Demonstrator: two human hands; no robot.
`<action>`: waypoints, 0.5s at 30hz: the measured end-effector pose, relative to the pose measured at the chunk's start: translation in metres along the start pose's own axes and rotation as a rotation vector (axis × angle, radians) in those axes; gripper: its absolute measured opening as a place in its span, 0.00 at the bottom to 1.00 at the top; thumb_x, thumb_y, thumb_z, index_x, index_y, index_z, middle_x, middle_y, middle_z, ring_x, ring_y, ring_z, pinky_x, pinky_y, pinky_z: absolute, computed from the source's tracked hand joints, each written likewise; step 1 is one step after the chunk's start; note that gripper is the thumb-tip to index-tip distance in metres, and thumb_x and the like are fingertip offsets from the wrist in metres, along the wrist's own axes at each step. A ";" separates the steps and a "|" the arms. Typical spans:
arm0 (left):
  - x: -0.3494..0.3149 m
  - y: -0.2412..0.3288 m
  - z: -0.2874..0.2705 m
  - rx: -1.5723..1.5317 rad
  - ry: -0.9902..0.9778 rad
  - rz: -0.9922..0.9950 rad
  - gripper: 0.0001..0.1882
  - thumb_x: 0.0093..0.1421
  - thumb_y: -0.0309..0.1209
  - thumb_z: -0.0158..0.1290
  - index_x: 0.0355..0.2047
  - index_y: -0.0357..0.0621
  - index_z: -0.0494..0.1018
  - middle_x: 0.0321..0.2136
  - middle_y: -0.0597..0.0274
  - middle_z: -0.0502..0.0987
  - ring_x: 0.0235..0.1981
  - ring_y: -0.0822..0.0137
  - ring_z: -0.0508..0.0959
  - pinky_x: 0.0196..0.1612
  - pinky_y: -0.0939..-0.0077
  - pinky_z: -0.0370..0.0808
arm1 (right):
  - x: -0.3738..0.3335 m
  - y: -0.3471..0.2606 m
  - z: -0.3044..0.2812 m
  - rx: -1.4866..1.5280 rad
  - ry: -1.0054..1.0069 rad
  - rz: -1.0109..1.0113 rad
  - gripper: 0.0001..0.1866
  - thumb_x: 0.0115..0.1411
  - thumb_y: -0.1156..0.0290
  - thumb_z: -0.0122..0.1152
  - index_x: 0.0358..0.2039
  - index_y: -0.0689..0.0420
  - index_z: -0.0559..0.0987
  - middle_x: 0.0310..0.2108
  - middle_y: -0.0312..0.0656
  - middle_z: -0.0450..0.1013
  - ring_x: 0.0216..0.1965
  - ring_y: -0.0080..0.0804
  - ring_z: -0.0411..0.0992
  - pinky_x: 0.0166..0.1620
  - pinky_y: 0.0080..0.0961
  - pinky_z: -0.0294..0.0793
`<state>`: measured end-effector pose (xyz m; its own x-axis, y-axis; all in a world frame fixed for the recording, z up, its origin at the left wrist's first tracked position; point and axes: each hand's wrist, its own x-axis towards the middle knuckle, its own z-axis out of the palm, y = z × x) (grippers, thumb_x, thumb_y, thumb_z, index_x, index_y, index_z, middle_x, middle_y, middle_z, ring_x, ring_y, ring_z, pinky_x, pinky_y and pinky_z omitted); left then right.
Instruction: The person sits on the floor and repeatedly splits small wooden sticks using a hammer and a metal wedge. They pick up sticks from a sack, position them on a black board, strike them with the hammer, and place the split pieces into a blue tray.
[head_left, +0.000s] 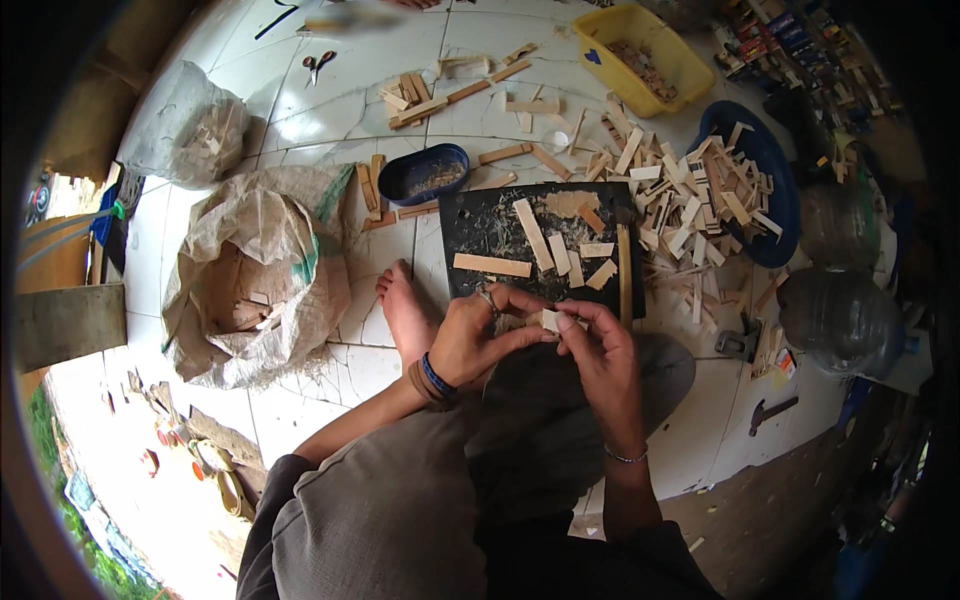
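Note:
Just above my lap, both hands meet at a small pale wood piece [551, 320]. My left hand [474, 334] is closed, its thumb and fingers pinching the piece from the left. Opposite it, my right hand [603, 348] grips the other side between thumb and fingertips. Fingers hide much of the piece. Beyond the hands lies a dark board [480, 220] strewn with shavings. Several wood strips rest on it, among them a long upright one [533, 235] and a flat one [492, 265]. A narrow wooden bar [625, 270] runs along the board's right side.
A woven sack [330, 290] with wood pieces stands left, a plastic bag [180, 125] behind it. Blue dish [400, 178], yellow basin [690, 95] and blue tub [785, 200] stand beyond. Loose wood [680, 205] is heaped right. Scissors [318, 66] and a hammer [773, 415] lie on the tiles.

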<state>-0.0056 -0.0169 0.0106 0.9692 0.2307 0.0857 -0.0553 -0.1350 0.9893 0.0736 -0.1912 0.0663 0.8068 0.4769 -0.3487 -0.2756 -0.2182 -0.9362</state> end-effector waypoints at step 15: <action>0.002 0.004 -0.003 -0.132 -0.045 -0.010 0.19 0.57 0.32 0.71 0.45 0.37 0.80 0.40 0.59 0.85 0.42 0.67 0.84 0.46 0.72 0.80 | -0.002 -0.003 -0.002 -0.072 -0.010 0.030 0.10 0.69 0.70 0.65 0.45 0.63 0.84 0.29 0.30 0.76 0.29 0.14 0.70 0.34 0.14 0.68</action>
<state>-0.0047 -0.0141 0.0148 0.9795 0.1876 0.0738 -0.0743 -0.0044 0.9972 0.0738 -0.1928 0.0693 0.7936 0.4771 -0.3775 -0.2611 -0.2934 -0.9197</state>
